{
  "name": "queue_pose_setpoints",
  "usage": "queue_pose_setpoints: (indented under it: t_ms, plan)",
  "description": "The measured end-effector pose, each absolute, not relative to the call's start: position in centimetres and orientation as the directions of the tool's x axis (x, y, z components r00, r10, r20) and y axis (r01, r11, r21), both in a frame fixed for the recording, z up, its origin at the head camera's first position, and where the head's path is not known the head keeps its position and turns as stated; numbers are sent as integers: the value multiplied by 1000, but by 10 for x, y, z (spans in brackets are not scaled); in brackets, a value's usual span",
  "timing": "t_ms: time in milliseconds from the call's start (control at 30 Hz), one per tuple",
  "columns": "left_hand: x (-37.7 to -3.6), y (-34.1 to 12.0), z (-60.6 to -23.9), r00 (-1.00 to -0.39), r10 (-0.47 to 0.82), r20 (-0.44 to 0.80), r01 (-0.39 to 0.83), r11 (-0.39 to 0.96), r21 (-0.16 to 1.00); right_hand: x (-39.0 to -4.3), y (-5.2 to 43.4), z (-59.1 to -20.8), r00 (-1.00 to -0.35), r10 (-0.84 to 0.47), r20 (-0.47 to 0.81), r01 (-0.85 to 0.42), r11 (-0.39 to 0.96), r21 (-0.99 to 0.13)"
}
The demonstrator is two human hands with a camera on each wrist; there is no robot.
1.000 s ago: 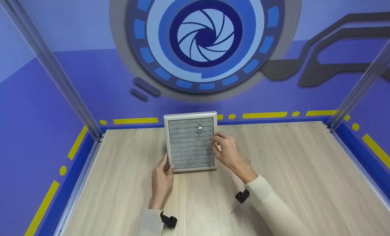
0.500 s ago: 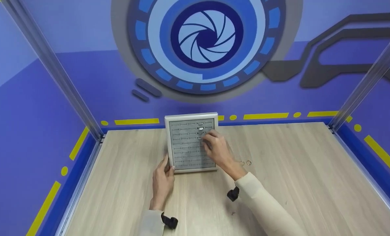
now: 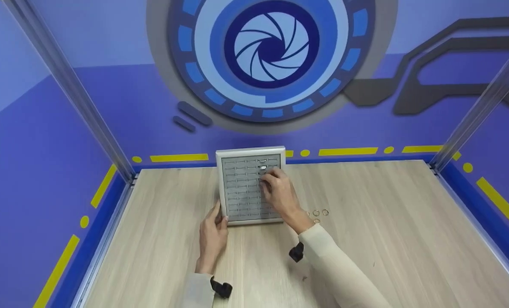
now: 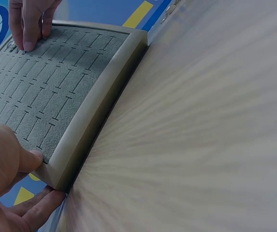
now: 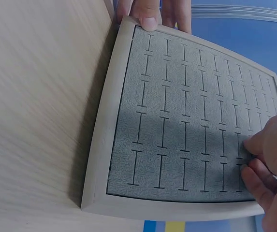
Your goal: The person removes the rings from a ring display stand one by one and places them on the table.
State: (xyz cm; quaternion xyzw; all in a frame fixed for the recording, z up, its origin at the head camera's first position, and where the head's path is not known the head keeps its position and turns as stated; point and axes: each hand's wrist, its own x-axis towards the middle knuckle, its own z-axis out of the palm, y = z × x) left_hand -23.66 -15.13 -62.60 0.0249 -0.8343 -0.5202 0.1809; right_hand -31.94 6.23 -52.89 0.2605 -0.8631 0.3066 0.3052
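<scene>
A grey slotted ring tray with a silver frame (image 3: 250,151) lies at the far middle of the wooden table. My left hand (image 3: 213,234) grips its near left corner, thumb on the frame (image 4: 99,101) and fingers under the edge. My right hand (image 3: 278,190) reaches over the tray, fingertips bunched and pressed onto a slot in the far rows. They pinch what looks like a small ring, mostly hidden. A silver ring (image 3: 263,167) stands in a slot just beyond them. In the right wrist view the curled fingers (image 5: 266,162) sit over the tray's (image 5: 104,125) right columns.
Several loose rings (image 3: 317,213) lie on the table just right of the tray's near corner. Blue walls with metal posts close in the table's left, right and far sides. Black wrist straps sit on both cream sleeves.
My right hand has moved left from the tray's right edge onto the slots, toward the far rows. The loose rings beside the tray have come into view. The left hand has stayed put.
</scene>
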Motion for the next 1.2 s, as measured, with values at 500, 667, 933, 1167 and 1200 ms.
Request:
queue_pose_setpoints:
  t_ms: [500, 667, 933, 1167, 1200]
  plan:
    - [-237, -151, -627, -932, -232, 280, 151, 455, 878, -322, 62, -531, -648, -277, 710, -658, 673, -338]
    - [-236, -151, -626, -930, -228, 287, 158, 457, 876, -322, 62, -531, -630, -285, 722, -667, 675, -316]
    - [-236, -150, -626, -932, -231, 279, 144, 470, 871, -322, 63, -532, -621, -311, 719, -683, 665, -302]
    - [-236, -151, -625, -927, -241, 286, 138, 490, 861, -323, 66, -533, -611, -342, 715, -700, 655, -285]
    - [-236, -151, -625, -928, -239, 286, 139, 490, 860, -323, 67, -532, -608, -344, 715, -704, 651, -285]
